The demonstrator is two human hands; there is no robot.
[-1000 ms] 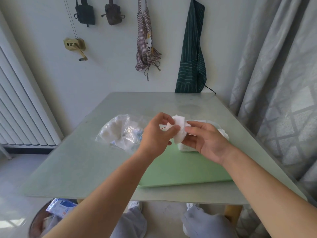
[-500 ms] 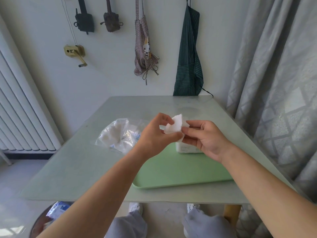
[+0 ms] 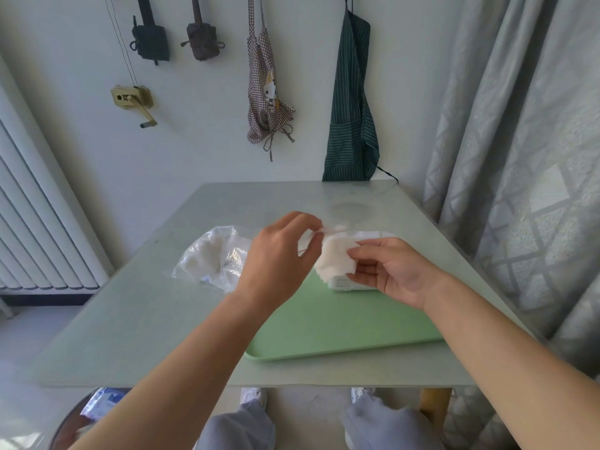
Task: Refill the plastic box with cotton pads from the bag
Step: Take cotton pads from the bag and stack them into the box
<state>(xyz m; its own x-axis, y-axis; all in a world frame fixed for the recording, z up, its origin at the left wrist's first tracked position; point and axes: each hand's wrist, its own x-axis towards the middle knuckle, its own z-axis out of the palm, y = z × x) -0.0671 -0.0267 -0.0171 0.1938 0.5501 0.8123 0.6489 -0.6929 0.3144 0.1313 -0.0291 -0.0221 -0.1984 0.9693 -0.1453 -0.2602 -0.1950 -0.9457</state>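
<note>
I am at home, in a plain domestic corner. On the white wall ahead hang a checked apron (image 3: pixel 266 102) with a cartoon cat and a dark striped apron (image 3: pixel 352 118), beside two small pouches (image 3: pixel 151 40). A white ribbed radiator (image 3: pixel 42 222) stands to my left and grey patterned curtains (image 3: pixel 519 157) to my right. My worktop (image 3: pixel 130 319) is a pale household table.

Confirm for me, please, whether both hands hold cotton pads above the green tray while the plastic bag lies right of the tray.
Not quite: the head view shows the plastic bag lying left of the green tray, on the table. The left hand and right hand do hold cotton pads above the tray.
</note>
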